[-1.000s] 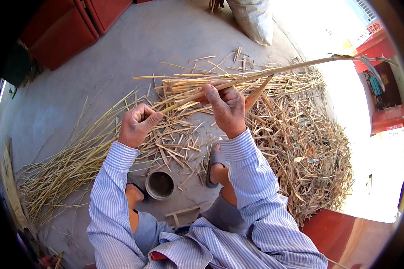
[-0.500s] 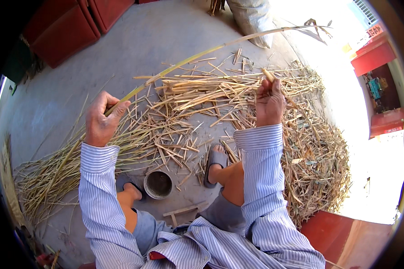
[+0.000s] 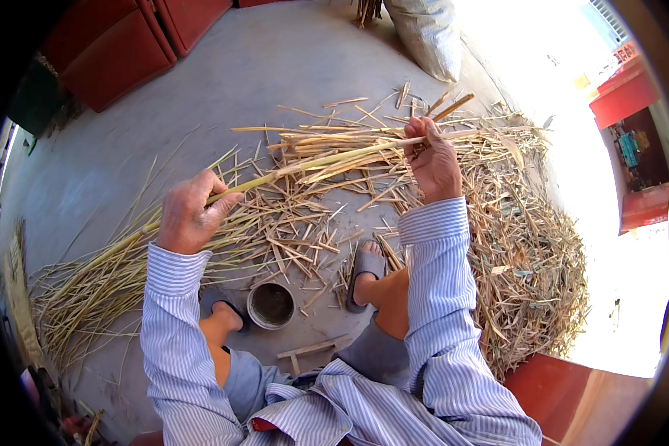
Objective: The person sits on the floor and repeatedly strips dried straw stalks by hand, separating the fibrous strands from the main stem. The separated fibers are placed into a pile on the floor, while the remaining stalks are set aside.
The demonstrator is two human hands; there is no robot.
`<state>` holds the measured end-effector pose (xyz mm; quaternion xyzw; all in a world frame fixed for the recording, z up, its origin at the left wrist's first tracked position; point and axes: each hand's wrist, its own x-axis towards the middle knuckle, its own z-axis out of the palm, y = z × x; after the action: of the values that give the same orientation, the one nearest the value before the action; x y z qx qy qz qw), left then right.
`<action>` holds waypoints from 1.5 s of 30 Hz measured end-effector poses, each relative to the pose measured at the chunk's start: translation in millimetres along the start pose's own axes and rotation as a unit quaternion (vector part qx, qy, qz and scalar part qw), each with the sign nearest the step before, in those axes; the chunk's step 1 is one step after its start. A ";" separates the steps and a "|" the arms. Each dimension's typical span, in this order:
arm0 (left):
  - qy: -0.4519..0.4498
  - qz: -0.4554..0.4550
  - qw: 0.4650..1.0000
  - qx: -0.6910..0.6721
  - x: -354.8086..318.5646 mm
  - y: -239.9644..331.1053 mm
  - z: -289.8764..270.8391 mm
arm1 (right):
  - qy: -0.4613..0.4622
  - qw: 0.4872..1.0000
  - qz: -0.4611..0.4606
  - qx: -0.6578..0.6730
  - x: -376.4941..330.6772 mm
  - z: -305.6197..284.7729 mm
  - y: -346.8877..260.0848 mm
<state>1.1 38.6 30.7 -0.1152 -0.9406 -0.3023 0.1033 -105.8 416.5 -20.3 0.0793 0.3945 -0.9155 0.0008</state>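
One long, thin yellow-green stalk (image 3: 327, 159) runs between my two hands in front of me. My left hand (image 3: 192, 213) is closed round its lower part, thumb along the top. Farther along, my right hand (image 3: 434, 162) pinches the same stalk between thumb and fingers. A short tan stick-like piece (image 3: 453, 108) also juts out above the right fingers; its other end is hidden in the hand. Beneath the stalk lies a pile of pale, cut stalk lengths (image 3: 334, 141). Long greenish stalks (image 3: 100, 286) lie in a loose bundle at the left.
A heap of dry husks and leaves (image 3: 531, 275) lies to the right. A round bowl (image 3: 271, 305) stands between my sandalled feet, near a small wooden piece (image 3: 316, 348). Farther off are a pale sack (image 3: 427, 37) and red furniture (image 3: 115, 56).
My right hand has moved slightly left and taken hold of the stalk. The stalk has swung lower, its far end now over the heap. My left hand has shifted right and down.
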 end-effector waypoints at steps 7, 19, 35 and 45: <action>0.008 0.075 0.997 0.027 6.3 -31.9 35.4 | -0.034 0.984 0.055 -0.167 -28.5 42.3 35.5; 0.074 -0.017 0.985 -0.157 13.8 -32.5 55.2 | -0.125 0.984 0.047 -0.114 -35.8 45.3 40.6; 0.057 0.027 0.994 -0.084 -5.2 -12.2 89.8 | -0.002 0.971 -0.017 -0.238 -36.3 45.0 50.5; -0.067 -0.012 0.997 0.020 -18.9 -13.0 -14.3 | 0.122 0.977 -0.070 -0.160 -17.5 3.3 -4.3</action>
<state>17.3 16.9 30.0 -0.1218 -0.9527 -0.2758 0.0387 -89.3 415.9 -12.4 0.1613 0.5372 -0.8220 -0.0986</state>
